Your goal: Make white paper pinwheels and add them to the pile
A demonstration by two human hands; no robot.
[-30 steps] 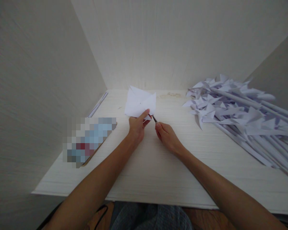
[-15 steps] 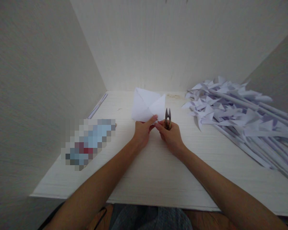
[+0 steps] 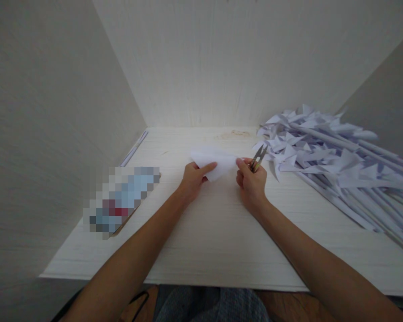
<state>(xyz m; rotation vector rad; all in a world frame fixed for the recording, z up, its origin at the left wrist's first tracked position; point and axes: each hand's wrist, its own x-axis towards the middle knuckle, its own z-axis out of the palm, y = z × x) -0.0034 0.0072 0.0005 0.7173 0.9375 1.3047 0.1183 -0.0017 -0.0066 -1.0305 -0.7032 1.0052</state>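
Observation:
A white sheet of paper [image 3: 218,162] is held above the table between my two hands, its surface blurred and tilted. My left hand [image 3: 195,176] pinches its left part, the thumb lying on top and the fingers underneath. At the paper's right end, the thumb and index finger of my right hand [image 3: 251,179] close at the corner. That same hand keeps a pair of thread snips [image 3: 259,155] in its grip, the blades pointing up and right, slightly apart.
Several white paper pinwheels [image 3: 309,147] on paper sticks lie heaped on the table's right side. A pixelated phone-like object [image 3: 124,201] rests at the left. Behind it, thin paper sticks [image 3: 134,148] lie along the left wall. Walls enclose the table [image 3: 221,250] on three sides.
The paper has turned and tilted from showing its creased, cut face to a blurred plain side. My right hand has moved right with the snips, which now lean right.

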